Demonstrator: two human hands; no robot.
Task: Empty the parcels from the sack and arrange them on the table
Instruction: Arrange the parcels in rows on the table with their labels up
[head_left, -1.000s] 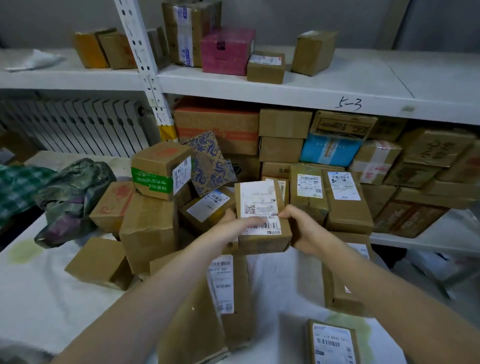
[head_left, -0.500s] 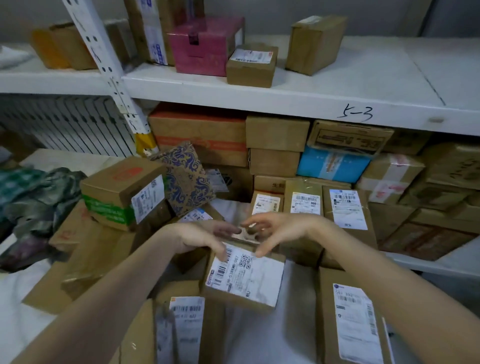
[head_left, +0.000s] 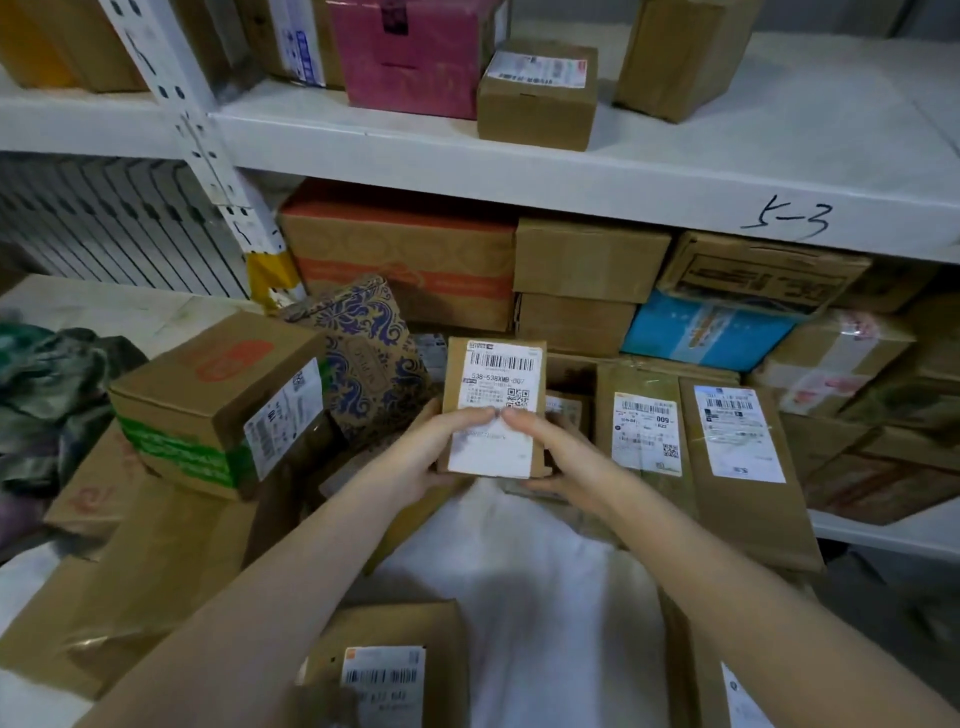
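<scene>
Both hands, left (head_left: 423, 453) and right (head_left: 558, 457), grasp one small labelled parcel (head_left: 492, 395) upright (thumbs meeting on its label) above the white-covered desk (head_left: 519, 597), among other cardboard boxes (head_left: 218, 400).

Head view looks down, close over table (head_left: 519, 597).

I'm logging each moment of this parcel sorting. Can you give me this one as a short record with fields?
held item: small parcel, upright, label facing the camera
left hand: grips the parcel's left edge, thumb on the label
right hand: grips the right edge, thumb on the label
to its left: green-banded box, patterned box behind it
to its right: two labelled parcels standing side by side
table: white cover
shelf: marked 5-3, pink box on it
</scene>
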